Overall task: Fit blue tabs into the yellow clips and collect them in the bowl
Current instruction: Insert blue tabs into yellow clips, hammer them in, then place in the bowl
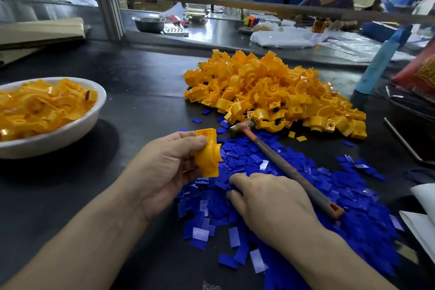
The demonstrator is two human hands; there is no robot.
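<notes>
1. On the dark desk (131, 101), landmark: the spread of blue tabs (306, 195), low and right of centre.
2. Left hand (164, 167), just left of the tab spread, raised off the desk; thumb and fingers grip one yellow clip (208, 155), held upright, its square end on top.
3. Right hand (273, 202) rests palm-down on the tab spread, fingers curled into the tabs; whether it has one pinched cannot be told.
4. Hammer (287, 167) lies across the tab spread, head at the far end, handle end toward the near right, just beside the right hand.
5. Pile of loose yellow clips (277, 92) beyond the tab spread, its near edge touching the hammer head.
6. White bowl (58, 134), well left of the tab spread, holds many yellow clips; a few show blue.
</notes>
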